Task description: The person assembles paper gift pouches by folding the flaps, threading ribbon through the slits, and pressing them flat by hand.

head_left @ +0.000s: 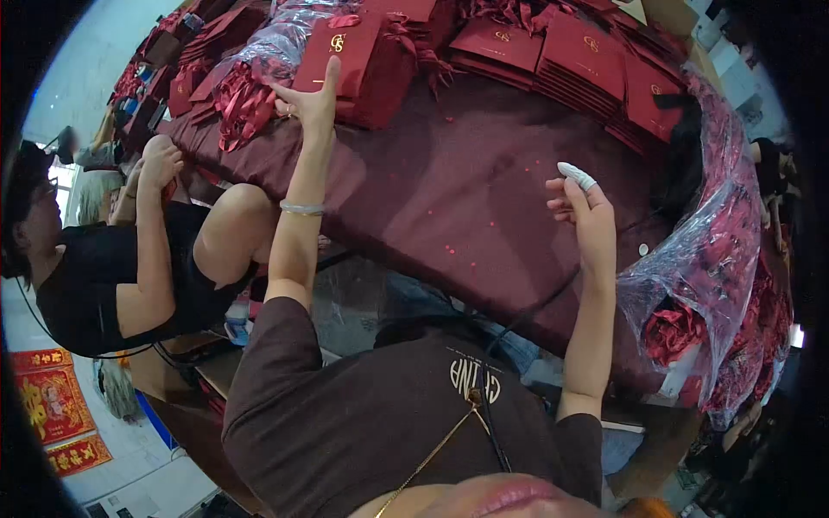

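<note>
The red packet with gold letters (358,62) tops a stack (387,97) across our table (414,173). Our left arm stretches out to it, left hand (311,109) spread, contact unclear; our right hand (591,216) hovers nearer, loosely curled, its white-wrapped finger (577,176) extended.

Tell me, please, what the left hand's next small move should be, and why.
Perhaps close the left hand on the gold-lettered red stack beside it: its digits are spread near that stack's edge, though contact is unclear, while the right hand is raised over the dark red cloth, apparently holding nothing.
</note>
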Demonstrator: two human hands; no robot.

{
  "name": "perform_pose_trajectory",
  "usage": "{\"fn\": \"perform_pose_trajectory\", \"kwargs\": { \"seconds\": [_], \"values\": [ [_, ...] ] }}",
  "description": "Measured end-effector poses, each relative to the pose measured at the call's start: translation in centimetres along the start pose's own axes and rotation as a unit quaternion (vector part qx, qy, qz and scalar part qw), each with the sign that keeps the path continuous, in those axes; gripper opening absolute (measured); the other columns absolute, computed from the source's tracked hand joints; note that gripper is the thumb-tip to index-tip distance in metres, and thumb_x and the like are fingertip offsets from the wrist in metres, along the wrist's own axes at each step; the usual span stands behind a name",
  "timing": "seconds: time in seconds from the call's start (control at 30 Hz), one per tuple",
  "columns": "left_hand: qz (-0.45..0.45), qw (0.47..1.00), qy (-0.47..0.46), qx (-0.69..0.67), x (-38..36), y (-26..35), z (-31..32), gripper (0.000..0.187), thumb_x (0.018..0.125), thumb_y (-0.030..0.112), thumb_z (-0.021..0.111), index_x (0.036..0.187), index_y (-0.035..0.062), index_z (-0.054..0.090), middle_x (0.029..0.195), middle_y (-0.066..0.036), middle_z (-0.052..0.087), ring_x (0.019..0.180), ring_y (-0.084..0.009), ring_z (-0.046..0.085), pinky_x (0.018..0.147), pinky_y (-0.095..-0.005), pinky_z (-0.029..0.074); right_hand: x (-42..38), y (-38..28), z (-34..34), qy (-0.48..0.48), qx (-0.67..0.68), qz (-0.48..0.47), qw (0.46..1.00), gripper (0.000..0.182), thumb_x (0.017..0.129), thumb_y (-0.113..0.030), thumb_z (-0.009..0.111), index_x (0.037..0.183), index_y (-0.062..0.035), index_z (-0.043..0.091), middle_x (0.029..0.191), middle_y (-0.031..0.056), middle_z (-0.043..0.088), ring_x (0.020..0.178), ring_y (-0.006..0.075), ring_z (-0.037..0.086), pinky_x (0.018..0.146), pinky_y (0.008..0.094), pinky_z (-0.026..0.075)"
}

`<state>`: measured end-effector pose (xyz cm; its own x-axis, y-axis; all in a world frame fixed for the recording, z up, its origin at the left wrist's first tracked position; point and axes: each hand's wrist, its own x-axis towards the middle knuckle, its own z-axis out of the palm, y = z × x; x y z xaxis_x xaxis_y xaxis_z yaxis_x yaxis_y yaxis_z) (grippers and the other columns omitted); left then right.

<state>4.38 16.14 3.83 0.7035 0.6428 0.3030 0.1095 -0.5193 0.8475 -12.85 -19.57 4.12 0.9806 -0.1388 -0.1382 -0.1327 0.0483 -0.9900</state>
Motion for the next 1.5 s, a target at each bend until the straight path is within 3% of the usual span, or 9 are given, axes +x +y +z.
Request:
{"fn": "perform_pose_trajectory", "kwargs": {
  "seconds": [0.2, 0.37, 0.5, 0.6, 0.63, 0.8, 1.2, 1.23, 1.5],
  "values": [
    [-0.017, 0.987, -0.081, -0.136, 3.9, 0.2, 2.7, 0.118, 0.060, 0.032, 0.085, 0.144, 0.0044, 0.007, 0.141, -0.034, -0.020, 0.136, -0.0415, 0.005, 0.108, -0.0370, 0.025, 0.1, 0.1, 0.0, -0.005, -0.014, 0.003, 1.000, 0.027, 0.094, -0.018, 0.050, 0.116, -0.0039, 0.058, 0.095, 0.0043, 0.066, 0.074, 0.0087, 0.059, 0.063, 0.0217, 0.046],
    [-0.004, 0.982, -0.159, -0.103, 7.6, -1.7, 4.1, 0.084, 0.069, 0.028, 0.077, 0.132, -0.0031, 0.032, 0.138, -0.036, 0.015, 0.128, -0.0357, 0.029, 0.096, -0.0396, 0.040, 0.4, 0.6, -0.4, -0.001, -0.019, -0.010, 1.000, 0.027, 0.094, -0.018, 0.050, 0.115, -0.0027, 0.059, 0.094, 0.0047, 0.066, 0.074, 0.0090, 0.060, 0.063, 0.0218, 0.046],
    [0.201, 0.939, -0.025, 0.277, 5.8, 0.1, 4.5, 0.088, 0.078, 0.061, 0.057, 0.140, 0.0054, 0.028, 0.129, -0.038, 0.038, 0.129, -0.0489, 0.026, 0.106, -0.0538, 0.020, 0.4, 0.6, -0.4, 0.004, -0.026, -0.020, 0.999, 0.029, 0.093, -0.018, 0.051, 0.116, -0.0021, 0.058, 0.094, 0.0051, 0.066, 0.073, 0.0093, 0.060, 0.064, 0.0220, 0.047],
    [0.401, 0.815, 0.038, 0.415, 6.4, 1.5, 4.8, 0.070, 0.082, 0.047, 0.059, 0.137, 0.0090, 0.038, 0.130, -0.028, 0.046, 0.127, -0.0420, 0.036, 0.108, -0.0450, 0.023, 0.1, 0.6, 0.0, -0.002, -0.020, -0.027, 0.999, 0.030, 0.093, -0.019, 0.052, 0.117, -0.0018, 0.057, 0.092, 0.0057, 0.066, 0.073, 0.0100, 0.061, 0.064, 0.0229, 0.048],
    [0.380, 0.873, -0.121, 0.280, 10.6, -1.0, 7.0, 0.061, 0.079, 0.039, 0.061, 0.133, 0.0177, 0.044, 0.141, -0.020, 0.033, 0.130, -0.0378, 0.031, 0.105, -0.0607, 0.018, 0.1, 1.0, -0.1, -0.011, -0.019, -0.040, 0.999, 0.030, 0.093, -0.019, 0.051, 0.117, -0.0022, 0.057, 0.092, 0.0061, 0.066, 0.073, 0.0105, 0.061, 0.064, 0.0234, 0.049],
    [0.357, 0.829, -0.294, 0.313, 10.7, 0.1, 8.0, 0.057, 0.087, 0.039, 0.050, 0.135, 0.0109, 0.038, 0.145, -0.011, 0.031, 0.133, -0.0284, 0.030, 0.104, -0.0571, 0.023, 0.2, 1.0, 0.0, -0.008, -0.005, -0.032, 0.999, 0.030, 0.092, -0.019, 0.052, 0.115, 0.0002, 0.056, 0.090, 0.0072, 0.066, 0.070, 0.0118, 0.061, 0.064, 0.0250, 0.050],
    [0.427, 0.756, -0.220, 0.445, 7.7, -5.9, 9.5, 0.053, 0.096, 0.046, 0.029, 0.145, 0.0256, 0.022, 0.153, 0.000, 0.013, 0.141, -0.0262, 0.013, 0.104, -0.0629, 0.017, -0.3, 1.2, 1.7, -0.064, -0.034, -0.048, 0.996, 0.029, 0.093, -0.017, 0.051, 0.118, -0.0032, 0.057, 0.093, 0.0051, 0.064, 0.072, 0.0102, 0.059, 0.067, 0.0249, 0.048],
    [0.417, 0.820, -0.171, 0.354, 5.7, -4.2, 8.7, 0.044, 0.096, 0.037, 0.039, 0.136, 0.0192, 0.040, 0.146, -0.005, 0.032, 0.136, -0.0271, 0.027, 0.104, -0.0553, 0.027, -0.9, 0.3, 1.9, -0.061, -0.026, -0.051, 0.997, 0.029, 0.093, -0.017, 0.051, 0.118, -0.0032, 0.057, 0.093, 0.0051, 0.064, 0.072, 0.0102, 0.059, 0.067, 0.0249, 0.048],
    [0.428, 0.839, -0.171, 0.291, 8.8, 0.5, 6.7, 0.038, 0.095, 0.032, 0.043, 0.129, 0.0163, 0.046, 0.139, -0.007, 0.039, 0.131, -0.0278, 0.033, 0.102, -0.0515, 0.030, -13.3, -5.2, -0.1, -0.049, -0.212, -0.232, 0.948, 0.024, 0.088, -0.026, 0.057, 0.105, -0.0095, 0.063, 0.084, 0.0105, 0.061, 0.068, 0.0267, 0.059, 0.062, 0.0365, 0.047]
  ]
}}
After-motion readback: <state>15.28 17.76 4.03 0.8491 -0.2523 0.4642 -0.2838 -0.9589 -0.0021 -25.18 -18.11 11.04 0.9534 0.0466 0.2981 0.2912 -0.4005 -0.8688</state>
